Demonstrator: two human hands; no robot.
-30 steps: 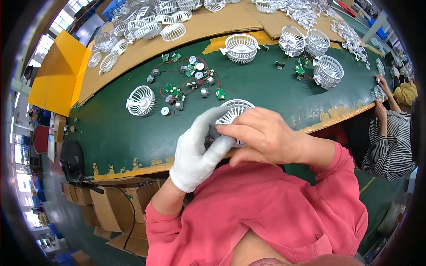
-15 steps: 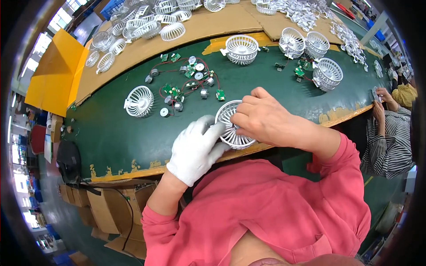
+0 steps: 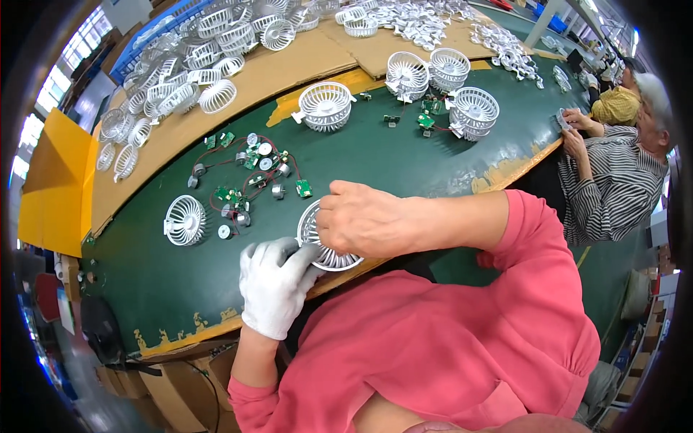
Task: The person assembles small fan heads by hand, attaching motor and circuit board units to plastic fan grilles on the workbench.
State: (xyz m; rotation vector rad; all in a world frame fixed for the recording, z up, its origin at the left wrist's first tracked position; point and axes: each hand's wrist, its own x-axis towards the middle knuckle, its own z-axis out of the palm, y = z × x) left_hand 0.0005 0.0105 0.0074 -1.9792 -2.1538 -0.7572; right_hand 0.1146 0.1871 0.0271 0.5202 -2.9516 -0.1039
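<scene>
At the table's near edge sits a round white fan cage (image 3: 338, 263) with thin ribs. My left hand (image 3: 274, 285), in a white glove, grips its left rim between thumb and fingers. My bare right hand (image 3: 364, 219) lies over the cage's upper right part with its fingers curled inward; what the fingertips hold, if anything, is hidden. Just beyond the cage lies a green circuit board (image 3: 303, 188). Several small round motors (image 3: 278, 191) with red wires and more boards are scattered to its left. A single white cage (image 3: 185, 220) stands farther left.
Several stacked white cages (image 3: 325, 107) stand toward the back and right. Cardboard (image 3: 289, 72) at the back bears heaped cages and small white parts (image 3: 422, 27). A yellow folder-like panel (image 3: 58, 184) stands at left. At right sits a co-worker (image 3: 613, 180) in a striped top.
The whole view has swung, so the table and hands sit farther left in it. My left hand still holds the cage; my right hand now covers more of its upper part.
</scene>
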